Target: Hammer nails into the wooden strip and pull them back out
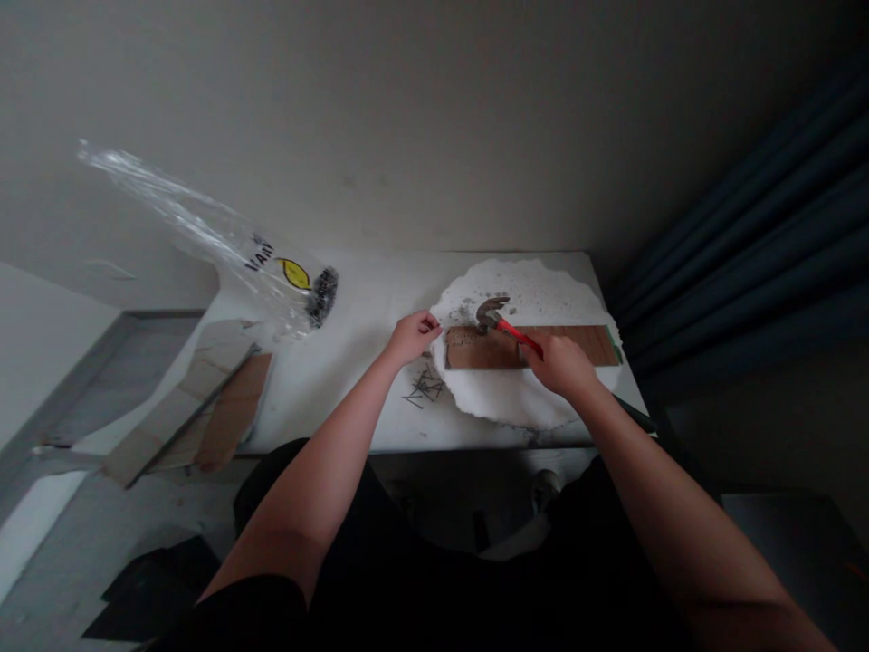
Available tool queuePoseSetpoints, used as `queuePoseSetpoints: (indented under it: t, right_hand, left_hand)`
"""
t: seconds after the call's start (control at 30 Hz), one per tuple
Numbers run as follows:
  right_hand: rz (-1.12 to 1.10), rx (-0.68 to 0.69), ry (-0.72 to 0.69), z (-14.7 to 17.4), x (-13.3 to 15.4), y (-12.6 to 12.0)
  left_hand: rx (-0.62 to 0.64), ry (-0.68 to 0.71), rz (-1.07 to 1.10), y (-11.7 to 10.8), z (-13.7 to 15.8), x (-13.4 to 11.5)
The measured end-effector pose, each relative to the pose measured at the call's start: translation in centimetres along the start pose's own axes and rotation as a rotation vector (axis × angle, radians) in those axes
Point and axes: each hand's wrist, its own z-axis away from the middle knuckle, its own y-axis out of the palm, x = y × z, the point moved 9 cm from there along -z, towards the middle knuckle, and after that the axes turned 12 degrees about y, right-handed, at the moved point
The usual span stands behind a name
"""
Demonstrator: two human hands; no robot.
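Note:
My right hand (565, 364) is closed around the red handle of a claw hammer (516, 335). The hammer's dark metal head is over the left part of a brown wooden board (570, 346), which lies flat on a ragged-edged white sheet (502, 398). Close to the board's left end, the fingers of my left hand (411, 337) are pinched together; whatever may be between them is too small to make out. Many small marks dot the board's left end. Several loose nails (424, 386) lie on the table just below my left hand.
A clear plastic bag (272, 281) with dark contents stands on the white table (359, 380), left of my hands. More planks (234, 412) lean over the table's left end. Dark curtains (760, 217) hang at the right, and a wall rises behind the table.

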Motion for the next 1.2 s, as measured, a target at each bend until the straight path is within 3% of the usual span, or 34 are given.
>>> queuePoseSetpoints:
  t: [0.13,0.33,1.2]
  right_hand:
    - [0.011,0.014,-0.002,-0.1,0.2,0.1]
    - [0.02,0.019,-0.009,-0.2,0.3,0.2]
    - [0.019,0.023,-0.002,-0.2,0.3,0.3]
  left_hand:
    - [-0.018,0.123,0.218,2.0,0.3,-2.2]
    - [0.042,0.216,0.233,4.4,1.1,-3.9]
    - [0.014,0.257,0.133,4.4,1.2,-4.1]
